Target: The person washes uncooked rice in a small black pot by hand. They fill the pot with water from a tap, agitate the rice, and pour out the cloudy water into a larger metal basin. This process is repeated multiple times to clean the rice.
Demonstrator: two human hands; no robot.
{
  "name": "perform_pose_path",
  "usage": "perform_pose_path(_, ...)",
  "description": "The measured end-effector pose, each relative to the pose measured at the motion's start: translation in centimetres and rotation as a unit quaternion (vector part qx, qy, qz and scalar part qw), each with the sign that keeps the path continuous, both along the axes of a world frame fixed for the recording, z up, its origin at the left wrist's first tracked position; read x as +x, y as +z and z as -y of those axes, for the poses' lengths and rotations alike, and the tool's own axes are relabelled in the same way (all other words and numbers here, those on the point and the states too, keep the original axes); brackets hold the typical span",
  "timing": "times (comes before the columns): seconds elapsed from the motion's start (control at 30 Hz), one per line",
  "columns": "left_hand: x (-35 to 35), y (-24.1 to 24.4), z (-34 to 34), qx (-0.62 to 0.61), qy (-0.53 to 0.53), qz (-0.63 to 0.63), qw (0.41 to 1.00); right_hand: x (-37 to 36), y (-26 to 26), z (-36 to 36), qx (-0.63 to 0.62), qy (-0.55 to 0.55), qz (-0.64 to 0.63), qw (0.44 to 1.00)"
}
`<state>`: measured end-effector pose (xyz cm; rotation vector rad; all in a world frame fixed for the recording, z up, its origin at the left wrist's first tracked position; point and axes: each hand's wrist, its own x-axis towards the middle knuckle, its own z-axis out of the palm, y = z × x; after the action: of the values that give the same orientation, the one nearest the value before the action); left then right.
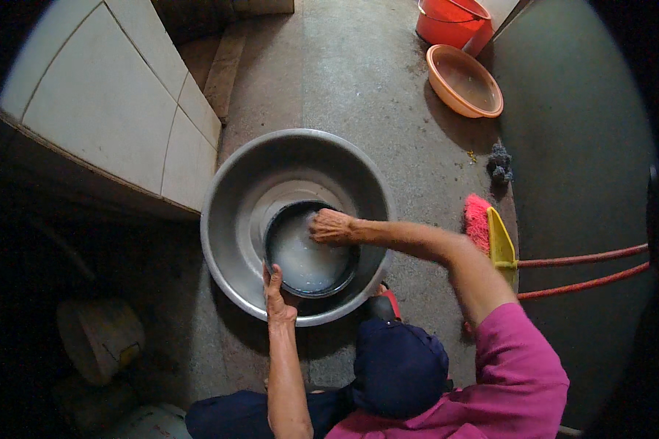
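A wide metal basin [236,159] rests on the floor before me. Inside it, toward the near side, is a smaller dark-rimmed round pot [357,269] with cloudy whitish liquid [307,263] in it. My left hand [277,296] grips the pot's near left rim, thumb up at the edge and fingers at the outer side. Over the liquid, at the pot's upper right, my right hand [332,226] is curled like a fist. Its fingertips are blurred and partly hidden, so whether it holds anything does not show.
A white-tiled structure [110,99] borders the basin's left. At the far right are a red bucket [453,24], an orange plastic basin [467,82] and a dark scouring pad [500,164]. A pink-bristled broom [478,225] lies rightward. A whitish bucket [101,340] sits in shadow.
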<state>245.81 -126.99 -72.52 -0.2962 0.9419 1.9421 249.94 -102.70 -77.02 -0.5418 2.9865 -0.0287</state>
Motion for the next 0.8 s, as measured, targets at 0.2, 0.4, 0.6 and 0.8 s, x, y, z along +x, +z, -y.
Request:
perform_pose_path(0.2, 0.2, -1.0, 0.5, -0.041, -0.013, 0.043, 0.998, -6.0, 3.2, 9.1, -0.291, -0.511, 0.02, 0.809)
perform_pose_path(0.4, 0.0, -2.9, 1.5, -0.026, 0.003, 0.039, 0.999, 0.6, 4.8, 12.9, -0.635, -0.27, 0.154, 0.707)
perform_pose_path(0.6, 0.6, -1.4, -0.3, -0.024, 0.003, 0.007, 1.0, 6.8, 6.6, 3.5, -0.272, -0.033, 0.385, 0.882)
perform_pose_path(0.8, 0.0, -0.7, 0.5, -0.023, -0.004, 0.035, 0.999, 1.1, 4.6, -2.8, 0.005, 0.177, 0.042, 0.983)
